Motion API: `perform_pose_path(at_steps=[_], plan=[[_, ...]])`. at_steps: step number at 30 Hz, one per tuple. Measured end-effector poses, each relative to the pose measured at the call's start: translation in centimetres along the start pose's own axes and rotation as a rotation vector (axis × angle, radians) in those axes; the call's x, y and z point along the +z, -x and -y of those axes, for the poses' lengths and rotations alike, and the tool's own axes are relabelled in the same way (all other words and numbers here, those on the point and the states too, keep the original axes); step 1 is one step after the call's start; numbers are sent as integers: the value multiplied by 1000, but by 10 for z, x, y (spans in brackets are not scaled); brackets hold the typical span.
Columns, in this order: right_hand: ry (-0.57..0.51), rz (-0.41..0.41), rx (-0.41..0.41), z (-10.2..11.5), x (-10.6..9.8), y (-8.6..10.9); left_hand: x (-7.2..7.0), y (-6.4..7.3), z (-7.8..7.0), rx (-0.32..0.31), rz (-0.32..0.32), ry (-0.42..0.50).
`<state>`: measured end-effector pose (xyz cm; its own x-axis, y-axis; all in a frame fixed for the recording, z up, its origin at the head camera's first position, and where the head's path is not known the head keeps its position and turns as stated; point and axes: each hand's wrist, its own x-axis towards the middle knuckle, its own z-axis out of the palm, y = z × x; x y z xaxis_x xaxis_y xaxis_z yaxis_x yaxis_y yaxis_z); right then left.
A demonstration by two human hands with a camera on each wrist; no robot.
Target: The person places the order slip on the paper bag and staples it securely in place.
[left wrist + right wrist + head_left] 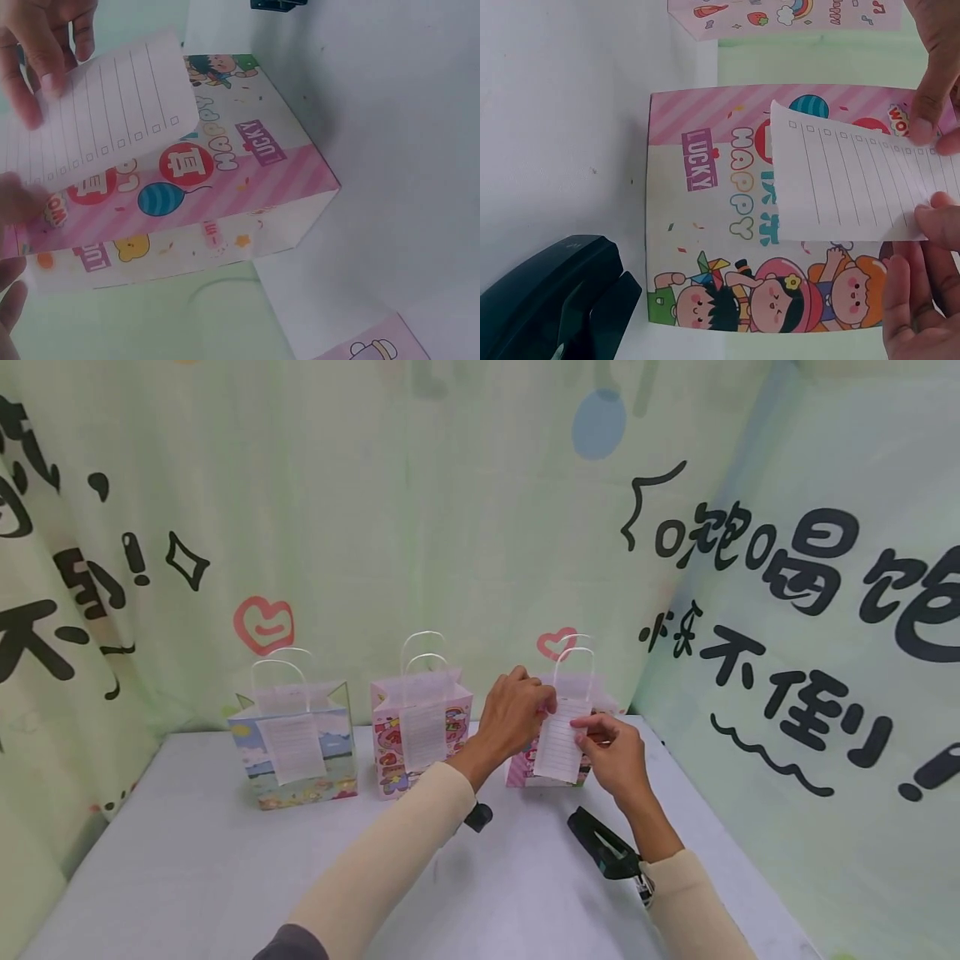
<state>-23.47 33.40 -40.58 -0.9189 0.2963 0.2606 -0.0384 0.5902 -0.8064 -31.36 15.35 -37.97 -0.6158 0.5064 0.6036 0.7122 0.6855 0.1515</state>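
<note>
A lined checklist sheet [561,739] lies against the front of the rightmost pink gift bag [521,770], below its white handles. My left hand [517,714] pinches the sheet's upper left part near the bag's rim. From the other side, my right hand [615,756] holds the sheet's right edge between thumb and fingers. In the right wrist view the sheet [840,187] covers part of the bag's cartoon print [780,292], its lower end lifting off slightly. A black stapler [603,847] rests on the table beside my right wrist.
Two more gift bags, one blue [247,752] and one pink [386,747], stand to the left, each with a similar sheet on its front. A small black object [478,817] shows past my left forearm. Printed curtains [420,527] border the white table [187,860].
</note>
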Motion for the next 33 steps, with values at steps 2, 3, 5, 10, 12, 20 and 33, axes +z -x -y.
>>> perform_pose_path(at_steps=[2, 3, 5, 10, 12, 20, 33], plan=[[-8, 0, -3, 0, 0, 0, 1, 0, -1, 1, -8, 3], [-10, 1, -5, 0, 0, 0, 1, 0, -1, -1, -12, 1], [-14, 2, -5, -1, 0, 1, 1, 1, -2, -2, -19, -1], [9, -6, -2, -4, -4, 5, 2, 2, -2, 1, -29, -14], [26, -8, -2, -6, -7, 8, 2, 2, -2, 2, -30, -14], [196, 50, -64, -16, -20, 26, 3, 2, -2, 19, -62, -22], [426, 210, -57, -44, -29, 59, 5, 1, -3, 43, -93, -4]])
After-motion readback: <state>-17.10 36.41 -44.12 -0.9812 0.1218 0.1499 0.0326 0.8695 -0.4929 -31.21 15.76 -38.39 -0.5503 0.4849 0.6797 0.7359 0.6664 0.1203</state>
